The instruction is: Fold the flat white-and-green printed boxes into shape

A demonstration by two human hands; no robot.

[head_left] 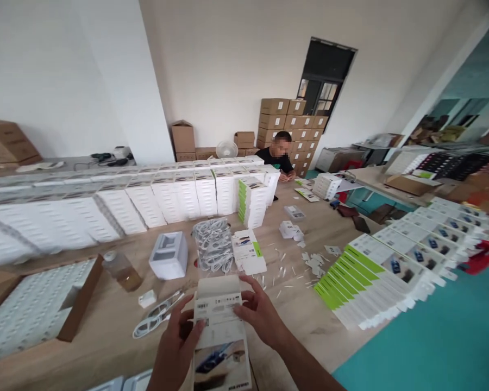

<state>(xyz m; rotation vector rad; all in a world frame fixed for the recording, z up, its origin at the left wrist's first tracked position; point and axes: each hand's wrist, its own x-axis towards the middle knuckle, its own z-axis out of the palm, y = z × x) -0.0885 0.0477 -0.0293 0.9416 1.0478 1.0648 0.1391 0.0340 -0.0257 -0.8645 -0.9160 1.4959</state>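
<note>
Between my two hands is a white printed cardboard box (219, 331), with a picture of a blue device on its lower part and a plain flap at its far end. My left hand (177, 339) grips the box's left edge, thumb on the printed face. On the right edge, my right hand (257, 312) holds it with the thumb on top and fingers round the side. Left of the box lie a coiled white cable (157, 317) and a small white charger plug (147, 298). Just beyond it rests another printed box (248, 247), lying flat.
A pile of bagged white cables (214, 244) and a white tray block (169, 255) stand ahead. Left are a bottle (122, 271) and a carton of white pieces (83, 296). Flattened printed boxes (391, 260) fan out at right. Stacked white boxes (158, 201) line the back, near a seated person (279, 155).
</note>
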